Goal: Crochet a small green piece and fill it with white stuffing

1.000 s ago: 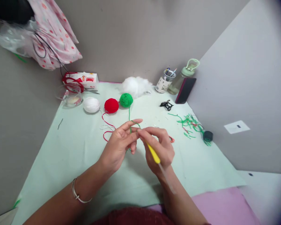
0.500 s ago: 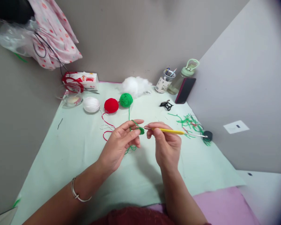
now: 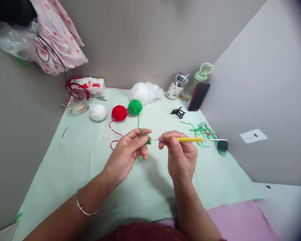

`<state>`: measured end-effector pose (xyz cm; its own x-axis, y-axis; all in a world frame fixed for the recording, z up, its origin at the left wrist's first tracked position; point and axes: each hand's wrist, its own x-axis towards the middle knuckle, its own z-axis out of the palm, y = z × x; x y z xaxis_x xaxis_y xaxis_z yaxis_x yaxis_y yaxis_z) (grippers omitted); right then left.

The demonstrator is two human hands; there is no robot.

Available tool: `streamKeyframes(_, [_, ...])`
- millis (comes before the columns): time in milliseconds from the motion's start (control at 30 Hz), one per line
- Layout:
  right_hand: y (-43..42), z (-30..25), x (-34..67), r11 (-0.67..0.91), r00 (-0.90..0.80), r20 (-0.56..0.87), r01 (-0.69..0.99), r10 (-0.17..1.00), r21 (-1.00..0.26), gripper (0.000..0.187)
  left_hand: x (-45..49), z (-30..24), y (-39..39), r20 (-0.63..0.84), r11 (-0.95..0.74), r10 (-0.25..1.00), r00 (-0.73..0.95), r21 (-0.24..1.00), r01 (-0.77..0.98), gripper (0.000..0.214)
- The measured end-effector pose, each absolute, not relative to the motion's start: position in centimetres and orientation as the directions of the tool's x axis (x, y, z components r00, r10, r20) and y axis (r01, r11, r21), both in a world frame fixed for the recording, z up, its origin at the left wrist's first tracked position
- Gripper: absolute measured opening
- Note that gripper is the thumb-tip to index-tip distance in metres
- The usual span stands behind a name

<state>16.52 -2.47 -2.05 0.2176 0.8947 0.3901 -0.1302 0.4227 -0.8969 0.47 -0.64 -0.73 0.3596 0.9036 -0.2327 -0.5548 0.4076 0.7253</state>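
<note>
Between the thumb and fingers of my left hand is pinched a small green crochet piece, mostly hidden by the fingertips. Green yarn runs over the left forefinger from the green yarn ball behind it. My right hand is closed on a crochet hook with a yellow handle, held nearly level. The hook's thin metal tip reaches the edge of the green piece. A loop of green yarn hangs below the left fingers.
A red yarn ball and a white yarn ball lie behind my left hand, near white stuffing. Rightward are a black hair claw, green yarn scraps, a phone, a bottle and a pen cup.
My right hand has shifted slightly right with the hook, which now lies more level. My left hand has moved a little left, and less of the green piece shows.
</note>
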Motion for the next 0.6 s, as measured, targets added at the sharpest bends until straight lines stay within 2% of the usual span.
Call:
streamKeyframes(433, [-2.57,-2.09,16.27,0.477,0.233,0.467,0.017,0.853,-0.879,0.016,0.63,-0.35,-0.63,-0.257,0.393,0.915,0.312,0.744,-0.54,0.017])
streamKeyframes(600, [-2.49,-2.04,16.26,0.505,0.234,0.495,0.019,0.837,-0.863,0.016,0.52,-0.35,-0.68,-0.263,0.391,0.917,0.301,0.748,-0.536,0.018])
